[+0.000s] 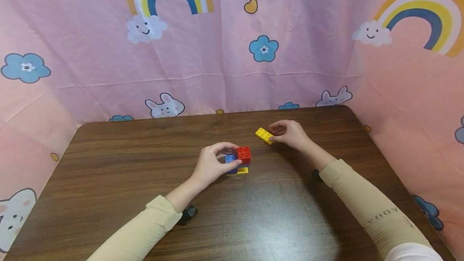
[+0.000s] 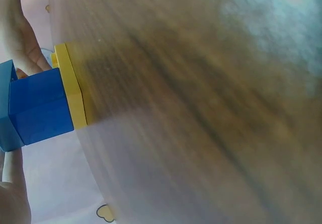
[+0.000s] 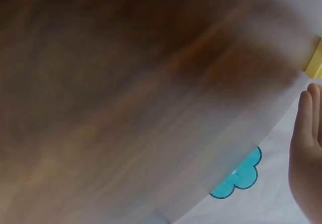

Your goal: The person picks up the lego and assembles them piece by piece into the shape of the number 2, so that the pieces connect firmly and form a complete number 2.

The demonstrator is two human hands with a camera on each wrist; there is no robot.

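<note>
My left hand [image 1: 208, 166] holds a small brick stack between thumb and fingers. A red brick [image 1: 244, 155] and a light blue brick [image 1: 230, 158] are on top, a darker blue brick [image 2: 41, 107] is below them, and a yellow plate brick [image 2: 73, 88] forms the base. To the right and farther back, a separate flat yellow brick [image 1: 264, 135] lies angled beside my right hand [image 1: 291, 134]. The right thumb reaches that brick's near end, while the other fingers stand apart from it. In the right wrist view only a corner of this yellow brick [image 3: 315, 63] shows.
A brown wooden table [image 1: 119, 164] spreads under both hands. Pink printed curtain [image 1: 232, 51] closes off the back and both sides, meeting the table's back edge. Dark wrist-worn devices, one of them under the left wrist [image 1: 188, 214], hang close to the tabletop.
</note>
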